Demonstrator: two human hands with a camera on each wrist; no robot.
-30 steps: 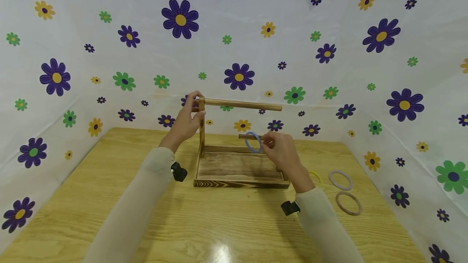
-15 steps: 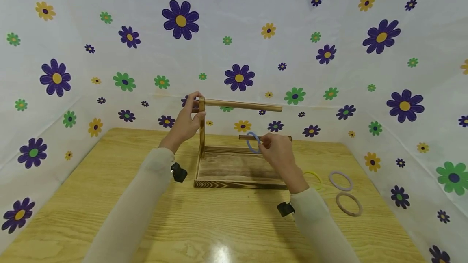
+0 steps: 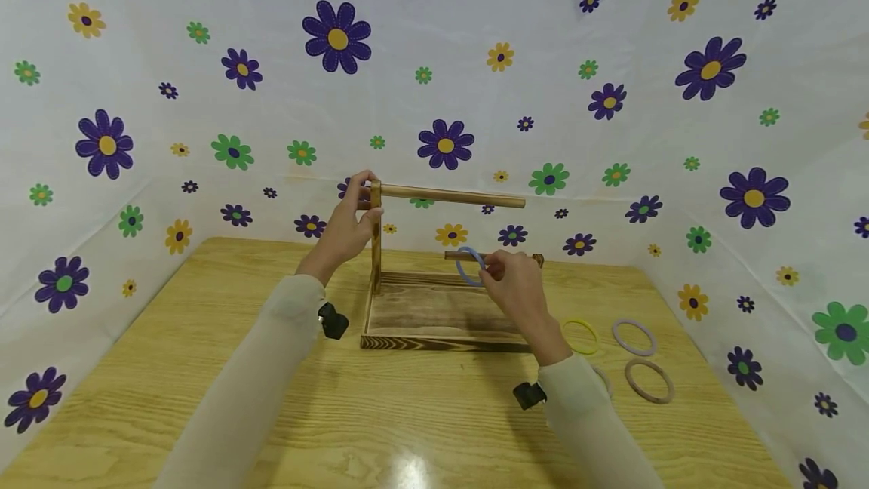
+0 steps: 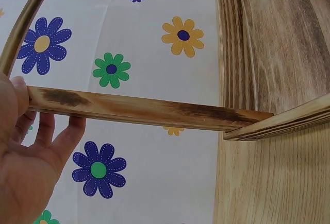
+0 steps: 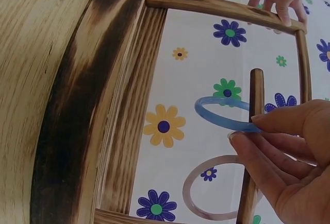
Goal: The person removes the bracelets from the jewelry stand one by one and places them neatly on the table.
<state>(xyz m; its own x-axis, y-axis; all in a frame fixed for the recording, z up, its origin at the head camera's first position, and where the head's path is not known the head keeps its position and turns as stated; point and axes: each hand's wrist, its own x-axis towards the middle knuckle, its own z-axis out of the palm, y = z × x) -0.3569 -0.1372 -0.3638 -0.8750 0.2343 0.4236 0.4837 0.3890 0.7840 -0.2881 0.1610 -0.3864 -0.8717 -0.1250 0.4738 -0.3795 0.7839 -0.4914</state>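
Head view: from above your tabletop (image 3: pixel 407 413), looking forward and down, far enough back to frame the wooden rack (image 3: pixel 441 342) and backdrop (image 3: pixel 380 104)
Left wrist view: near your left hand (image 4: pixel 26 170), facing along the upright post (image 4: pixel 149 112) to the tray (image 4: pixel 294 38)
Right wrist view: near your right hand (image 5: pixel 309 193), close on the blue ring (image 5: pixel 219 120), facing across the wooden rack toward your left hand
Both wrist views share: your left hand, the upright post, some backdrop
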